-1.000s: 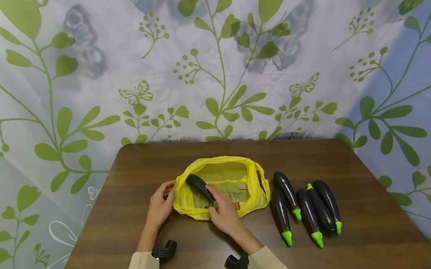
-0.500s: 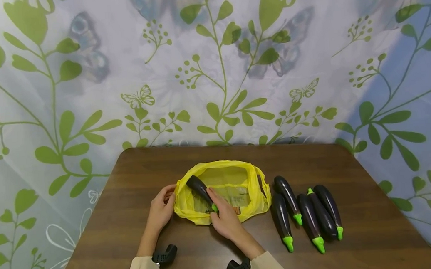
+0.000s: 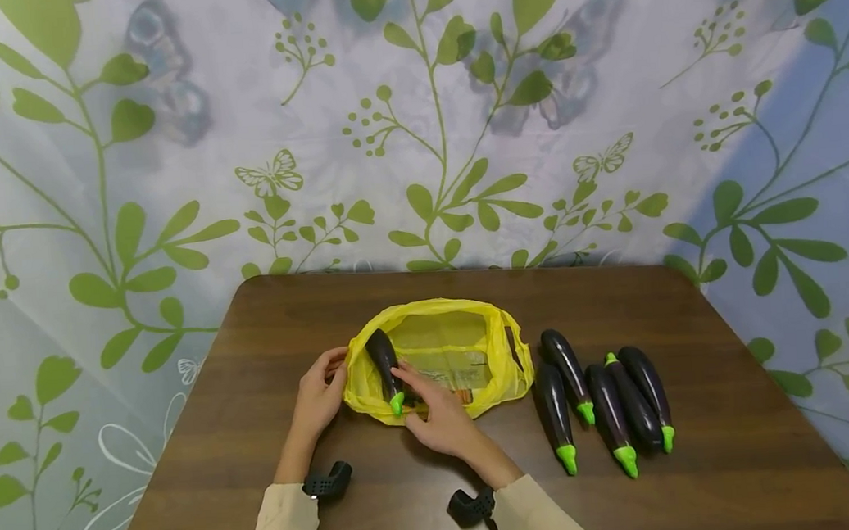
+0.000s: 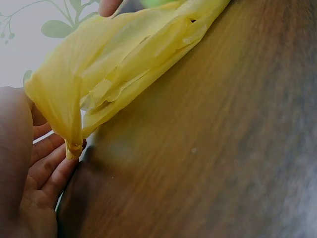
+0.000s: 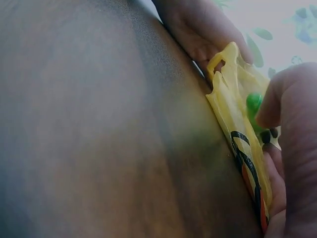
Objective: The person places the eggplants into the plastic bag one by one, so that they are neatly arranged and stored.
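A yellow plastic bag [image 3: 510, 382] lies on the table with its mouth spread wide. Inside it, at the left, is a dark purple eggplant [image 3: 382, 358] whose bright green stem end points toward me. My left hand [image 3: 320, 395] holds the bag's left edge; its fingers [image 4: 54, 166] show behind a bunched corner in the left wrist view. My right hand [image 3: 438, 416] reaches over the near rim, straight fingers against the eggplant's right side. Its thumb is apart from the fingers, close to the green stem end [image 5: 253, 103].
Several more eggplants [image 3: 608, 408] lie side by side on the brown wooden table [image 3: 740, 440], right of the bag. A leaf-patterned cloth [image 3: 415, 134] hangs behind the table's far edge. Each wrist wears a black camera mount [image 3: 329, 481].
The eggplant in the bag has turned, its green end swinging left. My right hand has shifted left and its fingers have loosened from round the eggplant. The left hand stays at the bag's edge.
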Motion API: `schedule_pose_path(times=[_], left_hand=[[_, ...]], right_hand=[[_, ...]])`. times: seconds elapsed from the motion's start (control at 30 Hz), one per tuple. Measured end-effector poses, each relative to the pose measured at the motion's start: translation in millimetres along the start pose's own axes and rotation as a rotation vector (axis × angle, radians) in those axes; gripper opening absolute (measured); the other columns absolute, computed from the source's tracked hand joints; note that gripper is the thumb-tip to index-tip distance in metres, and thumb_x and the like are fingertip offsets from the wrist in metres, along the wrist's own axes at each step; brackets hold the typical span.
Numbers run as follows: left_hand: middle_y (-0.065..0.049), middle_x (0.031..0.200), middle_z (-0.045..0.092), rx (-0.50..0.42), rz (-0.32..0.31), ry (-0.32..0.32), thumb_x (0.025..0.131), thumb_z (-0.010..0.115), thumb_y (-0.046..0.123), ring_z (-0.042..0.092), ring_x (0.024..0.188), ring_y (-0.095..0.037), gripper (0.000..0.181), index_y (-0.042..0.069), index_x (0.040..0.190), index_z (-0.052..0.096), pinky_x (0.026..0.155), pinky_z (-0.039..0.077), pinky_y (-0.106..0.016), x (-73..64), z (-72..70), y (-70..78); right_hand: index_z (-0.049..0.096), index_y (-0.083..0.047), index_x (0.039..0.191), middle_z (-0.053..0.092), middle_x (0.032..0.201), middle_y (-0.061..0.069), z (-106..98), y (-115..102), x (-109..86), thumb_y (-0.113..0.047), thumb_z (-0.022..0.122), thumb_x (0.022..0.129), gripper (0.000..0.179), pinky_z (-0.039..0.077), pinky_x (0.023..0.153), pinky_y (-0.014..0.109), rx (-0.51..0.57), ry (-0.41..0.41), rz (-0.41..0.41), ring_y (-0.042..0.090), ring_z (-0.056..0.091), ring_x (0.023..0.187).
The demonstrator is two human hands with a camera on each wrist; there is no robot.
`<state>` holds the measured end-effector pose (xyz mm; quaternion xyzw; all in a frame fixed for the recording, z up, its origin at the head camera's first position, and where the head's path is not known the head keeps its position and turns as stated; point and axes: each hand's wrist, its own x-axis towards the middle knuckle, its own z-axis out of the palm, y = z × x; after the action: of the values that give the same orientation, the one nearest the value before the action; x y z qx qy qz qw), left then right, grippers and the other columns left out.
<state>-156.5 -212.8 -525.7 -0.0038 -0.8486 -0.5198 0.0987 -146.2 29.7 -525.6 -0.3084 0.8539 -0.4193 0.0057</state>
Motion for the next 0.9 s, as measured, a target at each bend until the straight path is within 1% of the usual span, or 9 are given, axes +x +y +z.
schedule_pose_path(times=[0.03,0.13,0.17,0.23,0.3,0.43,0.6,0.77,0.9], left_hand=[[-0.005,0.119,0.064,-0.001,-0.001,0.002,0.100,0.050,0.029,0.061,0.108,-0.019,0.032,0.018,0.130,0.057,0.089,0.051,-0.038,0.4,-0.1,0.2],[-0.006,0.120,0.064,-0.008,0.000,0.002,0.100,0.051,0.028,0.061,0.108,-0.019,0.032,0.018,0.130,0.057,0.090,0.051,-0.037,1.2,-0.6,0.3],[-0.006,0.120,0.064,-0.010,0.000,0.002,0.100,0.051,0.028,0.061,0.108,-0.018,0.032,0.018,0.130,0.057,0.090,0.051,-0.037,1.3,-0.8,0.4],[-0.006,0.120,0.064,-0.012,0.000,0.002,0.100,0.051,0.027,0.061,0.107,-0.018,0.032,0.018,0.130,0.057,0.090,0.051,-0.038,1.1,-1.0,0.6],[-0.006,0.120,0.064,-0.006,-0.002,0.002,0.100,0.051,0.026,0.061,0.107,-0.018,0.031,0.018,0.129,0.057,0.090,0.051,-0.038,0.3,-0.9,0.9],[-0.006,0.121,0.063,0.004,0.000,-0.002,0.100,0.052,0.026,0.061,0.108,-0.019,0.032,0.016,0.130,0.057,0.091,0.051,-0.040,-1.2,-0.3,0.8],[-0.004,0.120,0.064,0.012,0.005,0.005,0.100,0.051,0.030,0.062,0.107,-0.018,0.032,0.018,0.129,0.057,0.089,0.051,-0.040,-0.4,-0.8,0.0],[-0.002,0.119,0.063,0.013,0.000,-0.001,0.100,0.050,0.029,0.062,0.108,-0.016,0.032,0.020,0.130,0.056,0.090,0.051,-0.039,-3.2,0.9,-1.7],[-0.002,0.119,0.064,0.015,-0.010,0.000,0.100,0.051,0.026,0.062,0.107,-0.014,0.030,0.020,0.129,0.057,0.089,0.052,-0.034,-3.3,2.3,-1.9]], right_hand=[[0.035,-0.031,0.149,0.028,0.158,-0.006,0.0,-0.4,0.4,-0.011,0.056,0.086,0.069,0.045,0.074,0.030,-0.007,-0.006,0.001,0.017,0.042,0.136],[0.036,-0.030,0.148,0.029,0.157,-0.007,0.5,-1.3,1.5,-0.020,0.058,0.090,0.063,0.048,0.091,0.040,-0.028,-0.008,0.001,0.018,0.041,0.137],[0.037,-0.030,0.148,0.029,0.157,-0.007,0.8,-1.4,1.6,-0.023,0.058,0.091,0.061,0.047,0.097,0.044,-0.030,-0.007,-0.002,0.019,0.040,0.138],[0.038,-0.029,0.148,0.029,0.157,-0.007,1.4,-1.2,1.4,-0.030,0.059,0.093,0.059,0.044,0.102,0.048,-0.035,-0.008,-0.010,0.019,0.040,0.138],[0.038,-0.029,0.148,0.029,0.157,-0.008,1.8,-1.1,0.6,-0.036,0.061,0.093,0.060,0.044,0.103,0.048,-0.030,-0.013,-0.010,0.018,0.039,0.138],[0.039,-0.029,0.147,0.030,0.157,-0.008,2.7,-0.8,-0.9,-0.043,0.064,0.090,0.064,0.043,0.103,0.047,-0.028,-0.012,-0.018,0.018,0.038,0.139],[0.037,-0.029,0.148,0.030,0.157,-0.006,4.7,0.8,0.5,-0.051,0.064,0.088,0.069,0.044,0.103,0.048,-0.066,-0.012,-0.037,0.020,0.040,0.138],[0.037,-0.028,0.148,0.030,0.157,-0.006,6.5,0.1,-1.4,-0.051,0.065,0.087,0.070,0.046,0.101,0.046,-0.067,-0.011,-0.017,0.020,0.041,0.137],[0.039,-0.026,0.147,0.033,0.155,-0.004,6.8,0.6,-1.5,-0.049,0.066,0.087,0.069,0.048,0.099,0.042,-0.073,-0.006,0.001,0.021,0.044,0.135]])
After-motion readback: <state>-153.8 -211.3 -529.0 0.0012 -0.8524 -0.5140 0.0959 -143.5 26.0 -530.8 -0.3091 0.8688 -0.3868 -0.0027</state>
